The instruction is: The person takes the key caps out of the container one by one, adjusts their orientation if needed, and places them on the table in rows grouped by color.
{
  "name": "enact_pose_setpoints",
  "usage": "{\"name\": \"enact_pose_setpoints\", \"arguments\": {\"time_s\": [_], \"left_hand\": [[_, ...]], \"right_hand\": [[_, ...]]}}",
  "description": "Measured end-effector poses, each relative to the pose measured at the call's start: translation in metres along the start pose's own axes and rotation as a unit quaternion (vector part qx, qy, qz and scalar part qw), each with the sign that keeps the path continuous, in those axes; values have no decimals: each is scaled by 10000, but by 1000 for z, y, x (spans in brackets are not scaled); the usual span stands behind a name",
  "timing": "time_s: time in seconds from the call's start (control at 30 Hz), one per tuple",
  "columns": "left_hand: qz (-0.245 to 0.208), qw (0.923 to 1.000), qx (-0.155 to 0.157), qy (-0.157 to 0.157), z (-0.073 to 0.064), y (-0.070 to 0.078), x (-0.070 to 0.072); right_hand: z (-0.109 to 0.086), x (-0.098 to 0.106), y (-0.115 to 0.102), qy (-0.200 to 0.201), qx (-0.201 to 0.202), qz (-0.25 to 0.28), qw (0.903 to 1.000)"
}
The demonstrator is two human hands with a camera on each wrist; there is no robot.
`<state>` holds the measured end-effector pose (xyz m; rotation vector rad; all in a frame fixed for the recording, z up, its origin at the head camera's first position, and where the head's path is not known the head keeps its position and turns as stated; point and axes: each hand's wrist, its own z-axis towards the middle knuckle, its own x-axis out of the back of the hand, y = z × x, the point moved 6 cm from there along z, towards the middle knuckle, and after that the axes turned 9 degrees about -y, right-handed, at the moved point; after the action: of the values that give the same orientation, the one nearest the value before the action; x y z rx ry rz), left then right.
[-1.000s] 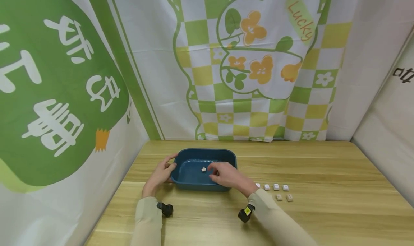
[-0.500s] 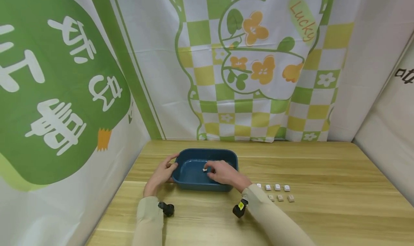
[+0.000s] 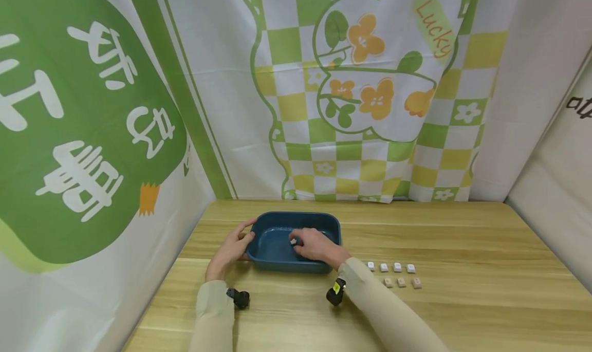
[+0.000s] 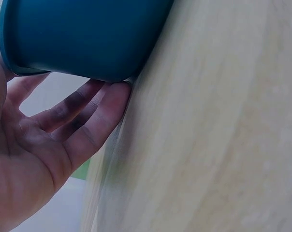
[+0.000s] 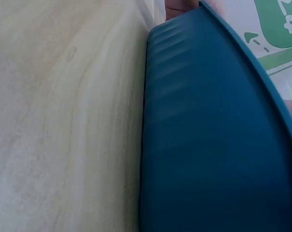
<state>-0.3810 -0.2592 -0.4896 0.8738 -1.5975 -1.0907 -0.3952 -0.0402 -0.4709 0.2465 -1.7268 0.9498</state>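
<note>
A dark blue rectangular bin (image 3: pixel 273 266) stands on the wooden table. My left hand (image 3: pixel 233 246) holds its left end, thumb at the rim; in the left wrist view the fingertips (image 4: pixel 118 94) touch the wall low down near the table. My right hand (image 3: pixel 316 244) reaches over the front rim into the bin. Its index finger and thumb pinch a small pale keycap (image 3: pixel 293 241) close over the bin's floor. The right wrist view has the bin's outer wall (image 5: pixel 209 125) filling much of it, and the right hand's fingers are hidden there.
To the right of the bin, white keycaps (image 3: pixel 397 266) lie in a row on the table (image 3: pixel 462 311). Nearer the person is a second row of beige keycaps (image 3: pixel 401 283). The right sleeve (image 3: pixel 384 306) passes close beside both rows. A printed curtain (image 3: pixel 351 172) hangs behind the table.
My right hand has moved left and down inside the bin, and its finger and thumb have closed on the keycap. The left hand stays at the bin's left end.
</note>
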Motion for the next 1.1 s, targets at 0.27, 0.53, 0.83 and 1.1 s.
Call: {"name": "enact_pose_setpoints", "arguments": {"time_s": [0.27,0.53,0.83,1.1], "left_hand": [[126,9999,85,48,0,-1,0],[40,9999,71,63,-1,-2,2],[27,9999,107,79,-2,0,1],[58,10000,49,28,-3,3,-1]], "right_hand": [[8,-3,0,-106,-128,-258,9995],[12,-5,-5,-232,-196,-474,9984],[14,-8,-5,-204,-142,-883,9958],[13,-9,-3,-130,-182,-1176,9928]]}}
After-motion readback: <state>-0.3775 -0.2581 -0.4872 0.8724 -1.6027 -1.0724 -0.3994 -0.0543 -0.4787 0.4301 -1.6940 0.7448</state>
